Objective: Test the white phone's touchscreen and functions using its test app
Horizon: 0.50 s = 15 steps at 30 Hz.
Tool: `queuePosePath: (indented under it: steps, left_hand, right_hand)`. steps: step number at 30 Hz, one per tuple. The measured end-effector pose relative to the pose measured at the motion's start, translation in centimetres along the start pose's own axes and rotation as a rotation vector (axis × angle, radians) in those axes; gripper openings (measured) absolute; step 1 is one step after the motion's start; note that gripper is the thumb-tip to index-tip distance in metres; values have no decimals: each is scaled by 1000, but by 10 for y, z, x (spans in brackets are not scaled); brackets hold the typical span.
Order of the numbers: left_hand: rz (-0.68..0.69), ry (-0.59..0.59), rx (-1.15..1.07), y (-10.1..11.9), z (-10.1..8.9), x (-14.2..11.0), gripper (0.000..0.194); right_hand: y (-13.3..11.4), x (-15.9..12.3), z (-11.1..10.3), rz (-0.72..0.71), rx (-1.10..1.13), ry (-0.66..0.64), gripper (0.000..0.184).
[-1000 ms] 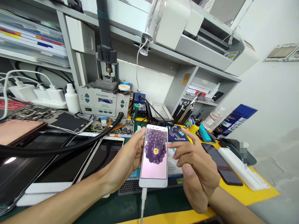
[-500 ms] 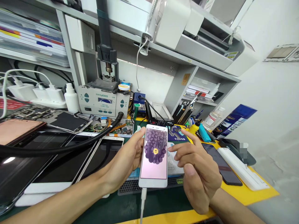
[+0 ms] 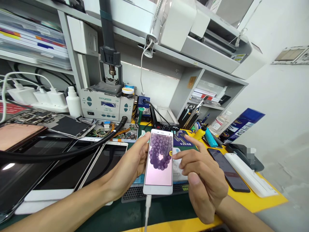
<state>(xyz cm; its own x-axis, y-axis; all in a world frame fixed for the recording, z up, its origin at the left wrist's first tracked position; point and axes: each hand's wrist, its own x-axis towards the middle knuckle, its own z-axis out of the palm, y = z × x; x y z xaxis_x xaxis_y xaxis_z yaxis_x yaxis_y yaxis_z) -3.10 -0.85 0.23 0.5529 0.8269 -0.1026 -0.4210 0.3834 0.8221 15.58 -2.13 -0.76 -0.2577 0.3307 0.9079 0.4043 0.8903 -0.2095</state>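
My left hand [image 3: 130,166] is wrapped round a white smartphone [image 3: 159,162] and holds it upright above the bench, with a white cable [image 3: 147,209] plugged into its bottom. The screen is lit pink with a cluster of purple dots. My right hand [image 3: 202,180] hovers beside the phone, index finger stretched out with its tip touching the screen's right edge, the other fingers loosely curled and holding nothing.
A rework station [image 3: 107,104] with a thick black hose [image 3: 60,154] stands behind. Several dark screens and tablets [image 3: 48,174] lie at the left. At the right, a black phone [image 3: 228,169] and a white bar [image 3: 251,177] rest on a yellow mat [image 3: 263,199]. A printer [image 3: 212,38] sits on the shelf.
My right index finger has moved onto the screen's right edge. The yellow dot has shifted from the cluster's centre to its right side, leaving a gap in the purple dots.
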Motion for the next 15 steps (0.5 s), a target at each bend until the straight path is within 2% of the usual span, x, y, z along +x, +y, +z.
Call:
queuePosePath:
  steps: [3, 15]
  left_hand:
    - [3, -7, 9, 1, 0, 0, 63]
    - [14, 20, 11, -1, -2, -1, 63]
  right_hand:
    - [0, -2, 1, 2, 5, 38, 15]
    - [-3, 2, -1, -36, 28, -27, 14]
